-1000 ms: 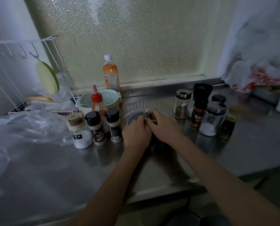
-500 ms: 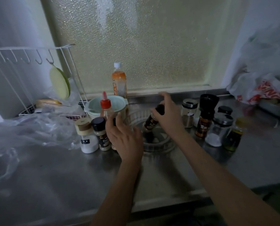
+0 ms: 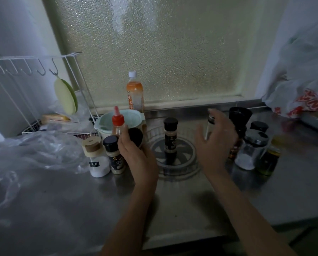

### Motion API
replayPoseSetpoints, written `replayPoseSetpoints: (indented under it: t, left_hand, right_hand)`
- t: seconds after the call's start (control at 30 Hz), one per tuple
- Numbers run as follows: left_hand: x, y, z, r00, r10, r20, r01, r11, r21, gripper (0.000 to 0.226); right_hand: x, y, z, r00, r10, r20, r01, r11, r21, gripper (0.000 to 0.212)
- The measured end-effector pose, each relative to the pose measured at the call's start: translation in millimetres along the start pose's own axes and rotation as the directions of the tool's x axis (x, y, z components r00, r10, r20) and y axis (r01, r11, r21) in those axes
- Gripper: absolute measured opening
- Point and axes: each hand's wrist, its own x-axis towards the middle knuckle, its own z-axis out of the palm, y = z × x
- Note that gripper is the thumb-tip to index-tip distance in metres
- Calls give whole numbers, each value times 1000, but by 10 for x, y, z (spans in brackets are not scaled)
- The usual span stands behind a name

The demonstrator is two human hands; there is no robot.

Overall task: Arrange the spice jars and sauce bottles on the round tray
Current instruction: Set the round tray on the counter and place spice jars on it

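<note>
Steel counter (image 3: 52,209), dull & smeared, carried the round tray (image 3: 188,164), clear w/ ribbed rim. Vs half a sec ago, the dark-capped spice jar (image 3: 170,138) had left the right hand and stood upright mid-tray, alone. Right hand (image 3: 214,143) had pulled back, fingers spread, holding nothing, just right of tray. Left hand (image 3: 137,154), left of tray, was now wrapped round a black-lidded jar (image 3: 135,136) beside the red-capped sauce bottle (image 3: 118,122).
</note>
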Motion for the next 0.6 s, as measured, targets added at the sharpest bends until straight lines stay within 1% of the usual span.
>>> replayPoseSetpoints:
  t: [0.03, 0.07, 0.1, 0.13, 0.2, 0.27, 0.33, 0.37, 0.4, 0.5, 0.53, 0.57, 0.6]
  left_hand:
    - [29, 28, -2, 999, 38, 10, -37, 998, -41, 70]
    - [53, 46, 4, 995, 90, 35, -88, 994, -57, 68]
    - [68, 50, 23, 986, 142, 84, -138, 989, -54, 67]
    - [69, 35, 51, 975, 165, 148, -159, 986, -51, 66]
    - [44, 35, 104, 957, 99, 274, -84, 994, -64, 68]
    - [13, 15, 149, 945, 31, 326, -9, 998, -68, 66]
    - [26, -18, 181, 935, -7, 353, 25, 999, -45, 61]
    - [35, -30, 186, 927, -5, 375, 16, 999, -28, 60]
    - [37, -45, 188, 916, 15, 400, -9, 1000, -17, 61]
    - [-2, -54, 130, 887, 76, 456, -87, 996, 4, 70]
    - [-9, -46, 91, 884, 100, 456, -122, 992, 20, 71]
    - [-6, -42, 48, 894, 143, 426, -180, 982, 50, 68]
    - [3, -49, 1, 912, 201, 358, -251, 963, 97, 63]
  right_hand:
    - [-41, 63, -71, 995, 29, -96, -38, 995, -94, 42]
    - [-82, 133, -121, 988, 67, -139, -89, 983, -160, 43]
    - [-123, 206, -145, 983, 112, -144, -139, 970, -198, 45]
    - [-158, 268, -153, 980, 149, -133, -175, 961, -215, 48]
    - [-165, 355, -153, 977, 166, -137, -196, 950, -244, 52]
    - [-135, 421, -171, 973, 144, -183, -196, 932, -306, 53]
    - [-109, 476, -205, 959, 203, -198, -256, 918, -303, 58]
    - [-96, 501, -214, 950, 243, -195, -292, 913, -284, 61]
    - [-88, 524, -216, 946, 265, -189, -310, 911, -272, 63]
    - [-82, 542, -234, 946, 256, -201, -303, 917, -259, 61]
    - [-75, 541, -247, 939, 262, -222, -312, 920, -238, 60]
    - [-71, 538, -263, 931, 274, -240, -326, 921, -213, 60]
    - [-74, 533, -280, 926, 287, -246, -337, 922, -192, 60]
